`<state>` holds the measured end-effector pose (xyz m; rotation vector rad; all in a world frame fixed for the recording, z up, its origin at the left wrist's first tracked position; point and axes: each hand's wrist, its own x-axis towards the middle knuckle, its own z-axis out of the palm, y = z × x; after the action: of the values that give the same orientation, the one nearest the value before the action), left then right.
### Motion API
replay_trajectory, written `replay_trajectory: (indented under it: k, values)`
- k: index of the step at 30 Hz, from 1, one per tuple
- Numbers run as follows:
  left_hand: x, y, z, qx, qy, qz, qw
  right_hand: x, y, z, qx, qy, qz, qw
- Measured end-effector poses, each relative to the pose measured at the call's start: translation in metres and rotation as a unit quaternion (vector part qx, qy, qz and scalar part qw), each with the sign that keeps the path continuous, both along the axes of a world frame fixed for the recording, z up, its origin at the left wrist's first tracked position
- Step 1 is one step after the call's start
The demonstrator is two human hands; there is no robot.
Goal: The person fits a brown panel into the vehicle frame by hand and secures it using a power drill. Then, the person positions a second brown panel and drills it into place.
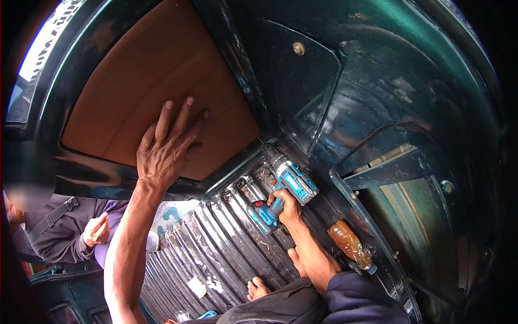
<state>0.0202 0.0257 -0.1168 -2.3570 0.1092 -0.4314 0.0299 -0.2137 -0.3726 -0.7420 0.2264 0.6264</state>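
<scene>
My left hand (164, 143) lies with spread fingers against a brown panel (135, 92) set in the dark green door frame of a vehicle. In my right hand (286, 204) is a blue and black cordless drill (294, 183), gripped round its handle. The drill's chuck points up and left, close to the lower right corner of the panel. Whether the bit touches anything there cannot be made out.
Ridged dark metal floor (216, 227) lies below, with my bare feet on it. A plastic bottle of brown liquid (349, 242) rests right of my right forearm. Beyond it is an open hatch (399, 216) in the side wall. Another person (65, 227) sits at the left.
</scene>
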Motion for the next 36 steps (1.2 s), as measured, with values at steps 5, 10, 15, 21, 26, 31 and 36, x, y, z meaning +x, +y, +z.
replay_trajectory:
  k: [5,10,15,21,26,31,36]
  values:
    - [-0.002,0.001,-0.003,0.018,0.004,0.010,1.000,0.003,0.004,-0.007,0.017,-0.002,0.000,1.000]
    - [0.000,-0.001,-0.003,0.016,-0.001,0.005,1.000,0.003,0.006,-0.009,0.004,-0.005,0.006,1.000]
    - [0.000,-0.004,-0.001,0.004,-0.004,0.000,1.000,0.003,0.008,-0.024,-0.004,-0.022,0.043,0.999]
    - [0.001,-0.005,-0.001,0.011,-0.005,0.005,1.000,0.003,0.007,-0.032,0.004,-0.027,0.039,0.999]
    - [0.000,0.000,-0.001,0.031,-0.005,0.009,0.999,0.004,0.010,-0.032,0.035,-0.021,0.042,0.998]
    - [0.001,-0.001,-0.003,0.030,-0.007,0.009,0.999,0.005,0.013,-0.034,0.029,-0.025,0.046,0.998]
    - [0.001,0.001,-0.005,0.027,0.005,0.012,1.000,0.007,0.015,-0.031,0.008,-0.041,0.053,0.998]
